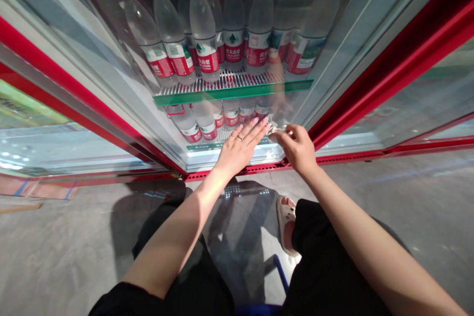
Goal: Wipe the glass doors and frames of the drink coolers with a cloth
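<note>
My left hand, with a ring on one finger, lies flat against the glass door of a drinks fridge, fingers stretched out. Just right of its fingertips, my right hand pinches a small crumpled, whitish, shiny scrap at the glass. Whether it is film, tape or a sticker I cannot tell. Behind the door stand water bottles with red caps and red-and-white labels on a wire shelf with a green front strip. More bottles stand on the shelf below, partly hidden by my left hand.
Red frames edge the door, with neighbouring glass fridge doors on both sides. Below is a grey concrete floor. Between my knees is something blue, partly in view. My foot in a pale shoe rests near the fridge's base.
</note>
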A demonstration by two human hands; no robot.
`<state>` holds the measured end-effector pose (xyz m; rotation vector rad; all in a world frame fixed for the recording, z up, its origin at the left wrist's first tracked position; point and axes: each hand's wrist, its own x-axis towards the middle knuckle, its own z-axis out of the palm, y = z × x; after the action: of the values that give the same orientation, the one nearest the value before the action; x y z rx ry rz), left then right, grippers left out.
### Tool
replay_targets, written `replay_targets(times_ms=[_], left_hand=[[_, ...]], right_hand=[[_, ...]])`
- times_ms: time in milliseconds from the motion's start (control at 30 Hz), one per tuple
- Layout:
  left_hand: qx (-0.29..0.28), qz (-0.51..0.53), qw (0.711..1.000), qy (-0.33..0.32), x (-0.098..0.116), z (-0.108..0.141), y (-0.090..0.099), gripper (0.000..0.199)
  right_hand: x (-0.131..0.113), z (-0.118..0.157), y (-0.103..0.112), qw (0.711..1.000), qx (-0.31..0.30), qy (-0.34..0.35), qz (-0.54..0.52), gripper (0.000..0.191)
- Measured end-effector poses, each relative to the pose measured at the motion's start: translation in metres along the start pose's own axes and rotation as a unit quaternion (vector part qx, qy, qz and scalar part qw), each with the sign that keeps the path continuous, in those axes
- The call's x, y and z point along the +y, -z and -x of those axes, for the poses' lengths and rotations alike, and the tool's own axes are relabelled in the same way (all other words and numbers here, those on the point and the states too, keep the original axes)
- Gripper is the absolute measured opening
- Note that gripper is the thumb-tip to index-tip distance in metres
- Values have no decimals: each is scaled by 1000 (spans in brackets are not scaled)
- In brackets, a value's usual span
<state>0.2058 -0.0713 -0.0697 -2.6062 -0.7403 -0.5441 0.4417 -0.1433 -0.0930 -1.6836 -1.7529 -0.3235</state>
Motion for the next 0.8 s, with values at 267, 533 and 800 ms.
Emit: replay_targets(times_ms=[267,533,800], left_hand=[[3,12,1000,4,4,-7,-7,98],[14,6,1000,-7,10,-8,-13,96],[33,9,999,-7,12,-12,-20,97]], right_hand=[[34,-1,14,993,107,-56,2,38],[18,2,9,990,140,-12,-13,44],[33,14,16,987,121,53,87,26]])
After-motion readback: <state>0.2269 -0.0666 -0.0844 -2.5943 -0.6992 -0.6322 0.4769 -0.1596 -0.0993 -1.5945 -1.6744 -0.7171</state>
